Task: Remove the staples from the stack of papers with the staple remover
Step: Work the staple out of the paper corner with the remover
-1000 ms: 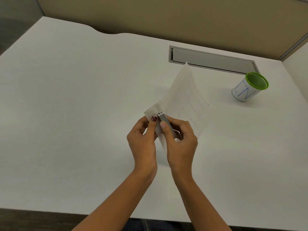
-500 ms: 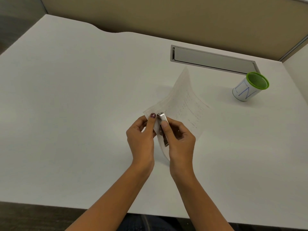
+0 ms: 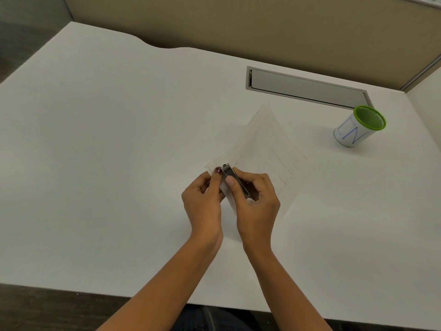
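A thin stack of white papers (image 3: 265, 149) with faint printed lines is held up off the desk, bowed, its near corner between my hands. My left hand (image 3: 205, 201) pinches that corner from the left, thumb on top. My right hand (image 3: 256, 206) grips a slim metal staple remover (image 3: 232, 179), index finger along its top, its tip pressed at the paper's corner beside my left thumb. The staple itself is too small to make out.
A white cup with a green rim (image 3: 359, 126) stands at the right. A grey cable-tray flap (image 3: 305, 88) is set into the white desk (image 3: 107, 151) behind the papers. A beige partition runs along the back.
The hands and papers have stayed nearly in place. The staple remover has tilted slightly in my right hand, with its tip still at the corner of the papers.
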Motion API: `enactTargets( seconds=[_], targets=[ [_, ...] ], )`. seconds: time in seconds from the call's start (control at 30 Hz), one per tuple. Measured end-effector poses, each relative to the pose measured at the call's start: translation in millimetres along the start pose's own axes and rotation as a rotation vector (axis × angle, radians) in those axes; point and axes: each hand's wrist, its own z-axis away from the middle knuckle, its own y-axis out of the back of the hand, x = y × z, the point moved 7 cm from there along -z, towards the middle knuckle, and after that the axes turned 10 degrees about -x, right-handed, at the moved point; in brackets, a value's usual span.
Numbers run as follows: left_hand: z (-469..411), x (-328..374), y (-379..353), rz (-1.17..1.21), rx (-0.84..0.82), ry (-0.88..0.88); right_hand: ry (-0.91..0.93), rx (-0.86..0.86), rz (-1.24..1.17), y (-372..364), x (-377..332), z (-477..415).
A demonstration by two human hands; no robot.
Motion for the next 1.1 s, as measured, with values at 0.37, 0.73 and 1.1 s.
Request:
enactTargets(
  seconds=[0.37, 0.73, 1.1],
  targets=[
    [-6.1, -5.6, 4.7, 0.031, 0.021, 0.092, -0.024, -0.059, -0.002, -8.3, 4.6, -6.6],
    [-8.8, -3.5, 8.1, 0.058, 0.038, 0.096, 0.261, -0.081, 0.251, -8.4, -6.8, -14.2],
    [-19.6, -18.2, 16.4, 0.081, 0.045, 0.17, -0.206, 0.052, -0.085, 12.3, 30.9, -12.6]
  ],
)
